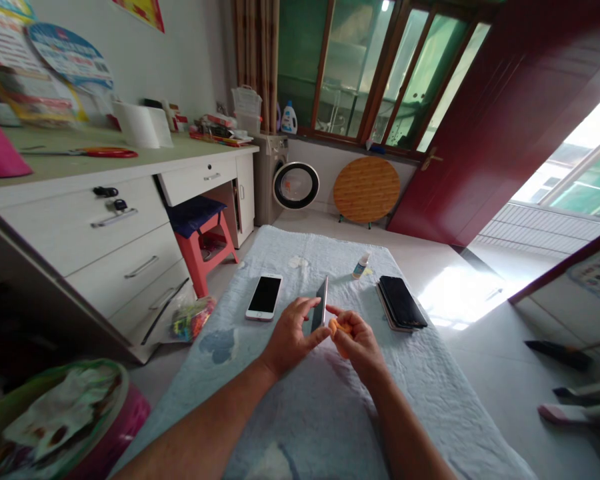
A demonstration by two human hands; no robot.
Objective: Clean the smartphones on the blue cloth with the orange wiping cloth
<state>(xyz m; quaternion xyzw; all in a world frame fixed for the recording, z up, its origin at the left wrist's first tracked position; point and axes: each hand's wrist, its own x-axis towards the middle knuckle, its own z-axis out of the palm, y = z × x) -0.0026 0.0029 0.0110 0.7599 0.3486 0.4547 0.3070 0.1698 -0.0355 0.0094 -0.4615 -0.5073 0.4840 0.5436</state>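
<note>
My left hand [291,337] grips a smartphone [322,303] that stands on its edge above the covered table, seen nearly side-on. An orange cloth [339,327] is bunched in my right hand [357,347], close against the phone's right side; part of it is hidden by the fingers. To the left a white smartphone [264,297] lies flat with its dark screen up. On the right lies a stack of dark phones [403,303], one on top of another. A small bottle [361,266] with a clear cap stands beyond my hands.
A pale blue quilted cloth [300,427] covers the table. Left are a white desk [105,247], a red stool [205,247] and a waste bin [130,400]. A washing machine [267,177] with its door open and a round wooden tabletop [367,190] stand at the back.
</note>
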